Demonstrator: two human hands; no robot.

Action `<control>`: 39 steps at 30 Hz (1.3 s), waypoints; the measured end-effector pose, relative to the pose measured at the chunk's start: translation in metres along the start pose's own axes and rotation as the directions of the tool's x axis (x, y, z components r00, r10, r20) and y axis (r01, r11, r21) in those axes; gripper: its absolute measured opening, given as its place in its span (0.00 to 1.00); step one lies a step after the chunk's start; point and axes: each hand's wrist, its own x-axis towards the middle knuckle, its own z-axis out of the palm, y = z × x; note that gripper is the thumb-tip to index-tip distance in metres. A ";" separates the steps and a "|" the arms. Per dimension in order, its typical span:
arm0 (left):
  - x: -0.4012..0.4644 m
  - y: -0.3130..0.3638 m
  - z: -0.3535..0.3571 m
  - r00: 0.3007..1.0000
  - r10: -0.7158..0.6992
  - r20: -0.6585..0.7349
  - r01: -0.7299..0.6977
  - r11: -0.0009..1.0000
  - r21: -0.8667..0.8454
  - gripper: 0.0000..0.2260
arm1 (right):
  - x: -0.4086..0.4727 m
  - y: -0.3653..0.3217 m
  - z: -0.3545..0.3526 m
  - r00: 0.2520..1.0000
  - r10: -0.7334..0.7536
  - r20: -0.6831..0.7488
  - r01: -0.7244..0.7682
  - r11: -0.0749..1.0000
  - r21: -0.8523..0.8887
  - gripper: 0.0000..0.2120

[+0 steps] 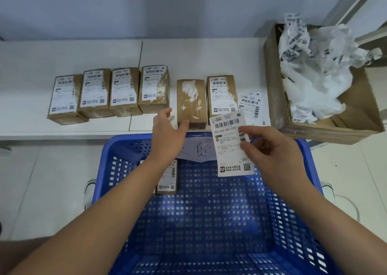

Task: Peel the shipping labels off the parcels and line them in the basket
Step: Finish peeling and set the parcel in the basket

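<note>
A blue perforated basket [209, 222] fills the near half of the view at 6 o'clock. 1 brown parcel [167, 177] lies on its floor toward 11 o'clock, label up, partly hidden under the left forearm. A white paper sheet [198, 150] with handwriting hangs on the basket's far wall.

Over the far rim at 1 o'clock, the right hand [272, 151] pinches a peeled shipping label [228, 142] by its right edge between thumb and fingers, print facing up. At 12 o'clock the left hand [167, 128] reaches out, fingers loosely spread, thumb touching the near end of a stripped parcel [190, 103] that shows only white residue.

On the white shelf [62, 54] beyond, 4 labelled parcels [109, 92] stand in a row at 10 o'clock. At 1 o'clock, 1 more labelled parcel [222, 95] stands beside the stripped one, with a loose label [254, 107] flat just right of it.

Farthest, at 2 o'clock, a cardboard box [356, 115] holds crumpled label scraps [314, 69].
</note>
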 end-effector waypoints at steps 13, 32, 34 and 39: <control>0.053 0.018 0.043 0.961 -0.276 -0.011 0.272 0.953 -0.129 0.46 | 0.000 0.000 -0.007 0.999 0.030 -0.032 -0.029 0.999 0.016 0.13; 0.058 0.036 0.035 0.991 -0.130 0.042 0.124 0.985 0.123 0.43 | -0.006 -0.009 -0.019 0.992 0.017 -0.125 -0.008 0.998 0.065 0.11; 0.059 0.037 0.036 0.991 -0.112 0.066 0.105 0.989 0.106 0.47 | -0.006 -0.009 -0.019 0.992 0.015 -0.123 -0.007 0.998 0.061 0.11; 0.056 0.039 0.034 0.992 -0.099 0.081 0.097 0.995 0.028 0.48 | -0.005 -0.012 -0.021 0.991 0.005 -0.131 0.003 0.998 0.062 0.10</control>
